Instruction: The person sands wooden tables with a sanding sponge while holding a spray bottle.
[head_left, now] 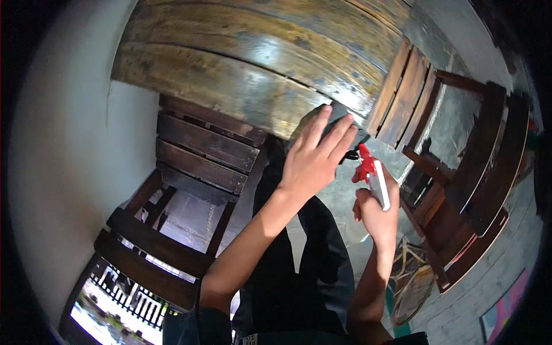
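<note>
My left hand (pixel 313 152) lies with fingers stretched and spread over a dark grey cloth (pixel 340 110) at the near corner of a wooden table (pixel 213 72). Much of the cloth is covered by the hand, and part of it hangs past the table edge. Lower and to the right, my right hand (pixel 379 221) is closed round a spray bottle (pixel 377 187) with a red and white trigger head. Its red nozzle points up toward the cloth. The bottle's body is hidden behind the hand.
A slatted wooden chair (pixel 201 146) stands on the left beside a pale wall (pixel 69 144). On the right is another wooden chair (pixel 483 155), its slatted seat close to the table. A woven basket-like object (pixel 411 270) sits on the floor below it.
</note>
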`<move>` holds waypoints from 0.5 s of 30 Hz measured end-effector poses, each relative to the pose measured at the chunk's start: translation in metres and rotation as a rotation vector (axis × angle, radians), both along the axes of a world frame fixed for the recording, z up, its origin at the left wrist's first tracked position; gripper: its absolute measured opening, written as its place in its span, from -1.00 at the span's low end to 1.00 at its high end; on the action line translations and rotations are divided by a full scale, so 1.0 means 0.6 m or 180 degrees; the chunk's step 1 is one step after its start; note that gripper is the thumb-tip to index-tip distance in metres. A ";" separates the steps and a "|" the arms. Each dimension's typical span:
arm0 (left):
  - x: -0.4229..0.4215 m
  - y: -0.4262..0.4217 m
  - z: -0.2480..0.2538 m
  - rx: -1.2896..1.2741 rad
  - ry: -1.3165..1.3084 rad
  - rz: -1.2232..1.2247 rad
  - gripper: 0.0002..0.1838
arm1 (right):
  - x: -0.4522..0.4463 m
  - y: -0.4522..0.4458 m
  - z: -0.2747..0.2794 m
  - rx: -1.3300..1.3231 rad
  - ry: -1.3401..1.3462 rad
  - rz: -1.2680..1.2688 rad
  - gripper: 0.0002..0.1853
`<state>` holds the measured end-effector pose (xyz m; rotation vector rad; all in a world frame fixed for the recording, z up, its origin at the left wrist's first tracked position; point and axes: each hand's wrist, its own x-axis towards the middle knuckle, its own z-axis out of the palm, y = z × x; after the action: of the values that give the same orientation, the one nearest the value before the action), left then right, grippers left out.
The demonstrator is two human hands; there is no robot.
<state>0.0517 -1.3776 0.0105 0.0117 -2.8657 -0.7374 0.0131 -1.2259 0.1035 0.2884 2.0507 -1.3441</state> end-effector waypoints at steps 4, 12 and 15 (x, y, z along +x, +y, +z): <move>-0.003 -0.057 -0.005 0.0306 0.0122 0.0523 -0.47 | -0.005 -0.067 0.021 0.0195 -0.0076 0.0211 -0.60; 0.017 -0.345 -0.013 0.0269 0.0490 0.1378 -0.55 | 0.009 -0.323 0.008 0.0105 0.0450 0.1060 -0.48; 0.021 -0.473 -0.015 0.0240 0.0668 0.1677 -0.60 | 0.017 -0.440 0.003 0.0027 0.0565 0.1220 -0.48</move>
<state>0.0641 -1.6614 0.0017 0.6312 -2.4635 -0.6817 0.0234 -1.4900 0.1052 -0.2205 2.1202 -1.1551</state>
